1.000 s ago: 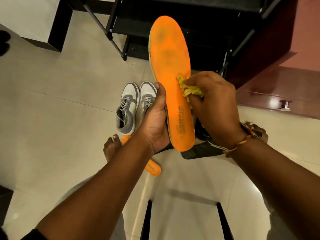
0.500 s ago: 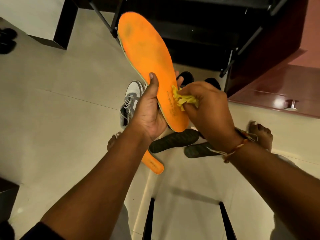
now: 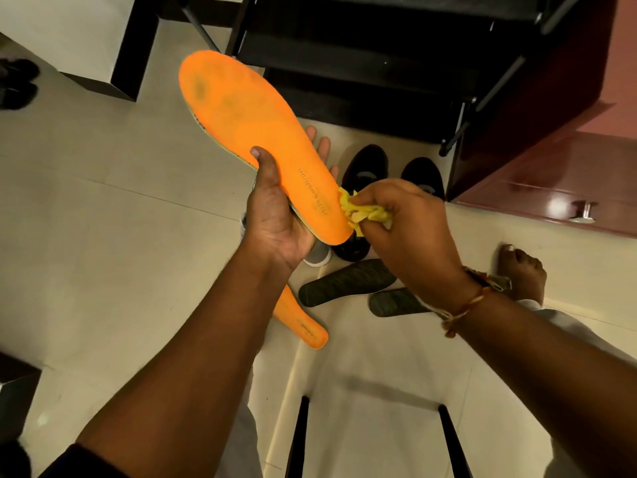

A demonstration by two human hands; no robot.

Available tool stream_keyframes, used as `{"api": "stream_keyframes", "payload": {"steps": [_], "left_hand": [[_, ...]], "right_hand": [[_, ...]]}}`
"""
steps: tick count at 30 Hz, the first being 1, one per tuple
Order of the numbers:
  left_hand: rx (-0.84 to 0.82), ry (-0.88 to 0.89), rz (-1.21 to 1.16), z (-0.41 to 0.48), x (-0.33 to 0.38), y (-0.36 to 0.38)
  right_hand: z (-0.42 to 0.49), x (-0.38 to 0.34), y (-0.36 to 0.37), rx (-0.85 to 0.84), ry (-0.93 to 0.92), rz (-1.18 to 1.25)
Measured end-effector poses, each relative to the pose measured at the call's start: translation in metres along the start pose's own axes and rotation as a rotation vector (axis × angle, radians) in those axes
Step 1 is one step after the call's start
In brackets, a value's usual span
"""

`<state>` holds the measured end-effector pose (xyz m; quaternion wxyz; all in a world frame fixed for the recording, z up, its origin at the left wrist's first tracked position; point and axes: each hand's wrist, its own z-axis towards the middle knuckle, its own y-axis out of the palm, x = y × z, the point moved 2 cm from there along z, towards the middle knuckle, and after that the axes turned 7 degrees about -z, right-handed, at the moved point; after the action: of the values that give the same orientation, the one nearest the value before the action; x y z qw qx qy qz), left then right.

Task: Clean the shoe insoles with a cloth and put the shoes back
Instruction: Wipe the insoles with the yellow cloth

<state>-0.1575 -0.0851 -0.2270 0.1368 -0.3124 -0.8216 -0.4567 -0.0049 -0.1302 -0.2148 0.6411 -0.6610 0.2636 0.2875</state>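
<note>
The left hand's [image 3: 275,222] fingers [image 3: 324,148] pass behind the orange insole [image 3: 248,112], with only their tips showing past its far edge. The print on that insole is too blurred to read. The yellow cloth [image 3: 358,212] is mostly buried in the right hand's [image 3: 406,229] grip. Only the heel of a grey sneaker [image 3: 319,257] shows below the left hand. The second orange insole [image 3: 303,326] runs under the left forearm. The right wrist hides one end of a dark insole [image 3: 393,301]. Dark footwear [image 3: 17,84] at the left edge is cut off and blurred.
</note>
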Motion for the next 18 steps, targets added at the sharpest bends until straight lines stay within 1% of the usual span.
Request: {"api": "stream_keyframes", "payload": {"steps": [4, 7, 13, 15, 18], "left_hand": [[0.015, 0.019, 0.019, 0.002, 0.006, -0.003], [-0.005, 0.01, 0.015, 0.001, 0.006, -0.003], [-0.006, -0.088, 0.058, -0.001, -0.01, 0.0], [-0.003, -0.113, 0.058, -0.002, -0.011, 0.001], [-0.022, -0.149, 0.039, -0.004, -0.015, 0.002]], "right_hand": [[-0.025, -0.026, 0.013, -0.07, -0.131, 0.058], [-0.026, -0.026, 0.014, -0.084, -0.192, 0.06], [-0.002, -0.001, 0.003, 0.026, -0.059, -0.038], [-0.007, -0.006, 0.005, 0.024, -0.083, -0.014], [-0.016, -0.021, 0.01, 0.002, -0.167, 0.07]]}}
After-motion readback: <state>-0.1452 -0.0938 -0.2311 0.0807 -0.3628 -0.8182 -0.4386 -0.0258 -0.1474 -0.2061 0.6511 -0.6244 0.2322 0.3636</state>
